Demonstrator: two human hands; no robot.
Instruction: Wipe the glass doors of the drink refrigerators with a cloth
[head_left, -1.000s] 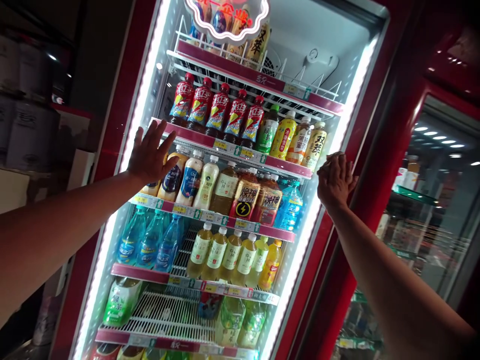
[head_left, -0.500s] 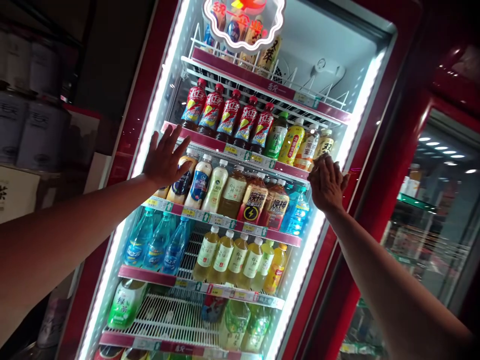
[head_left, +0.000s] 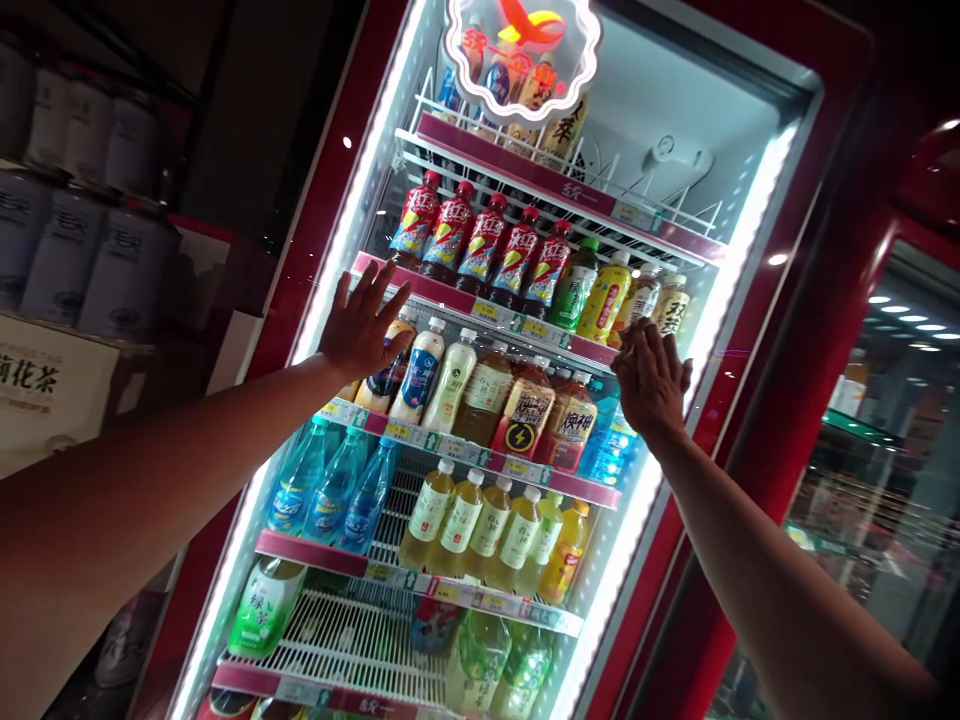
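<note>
My left hand (head_left: 367,325) is spread, fingers apart, at the left side of the glass door of a lit drinks fridge (head_left: 660,70). It is in front of the shelf edge below the red-labelled bottles (head_left: 454,235) and partly covers a blue-labelled bottle (head_left: 386,370). On the right side of the glass, my right hand (head_left: 654,390) has its fingers close together over a crumpled brown cloth (head_left: 634,338). Just above that hand is a tan-labelled bottle (head_left: 673,302); blue bottles (head_left: 611,440) show at its lower left.
A glowing round sign (head_left: 523,55) sits high on the glass. Below are green-tea bottles (head_left: 266,605) and several pale yellow bottles (head_left: 460,525). Grey-white canisters (head_left: 124,270) and a white box (head_left: 52,400) stand at left. Another red-framed glass cabinet (head_left: 870,420) is at right.
The camera view has shifted, so the fridge appears farther right and slightly lower. My right hand has moved slightly left across the glass. My left hand remains spread in nearly the same place.
</note>
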